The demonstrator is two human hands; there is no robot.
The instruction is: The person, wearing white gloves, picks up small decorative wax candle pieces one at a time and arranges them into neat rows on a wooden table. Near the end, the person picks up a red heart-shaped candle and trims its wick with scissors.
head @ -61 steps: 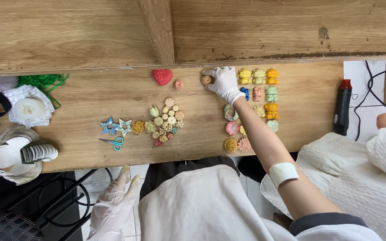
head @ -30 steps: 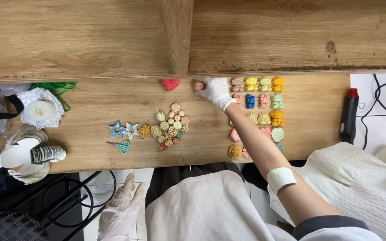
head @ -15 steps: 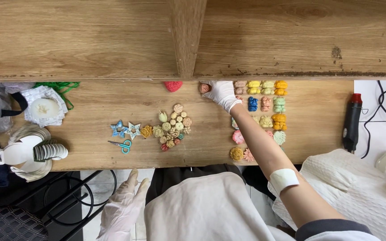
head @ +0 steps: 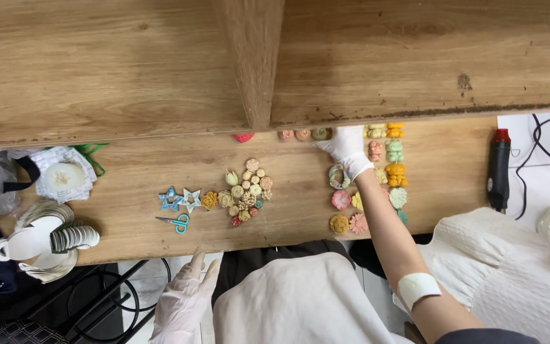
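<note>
Right hand (head: 346,148) reached far, fingers closed on a round piece (head: 321,134), extending the back row; left hand (head: 183,302) idle, open.

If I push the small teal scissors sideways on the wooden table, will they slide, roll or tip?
The small teal scissors lie flat on the wooden table, so they would probably slide rather than roll or tip. They look stiff and light for their size. Pushed at one end, they may pivot and might bump the nearby star-shaped pieces.
</note>
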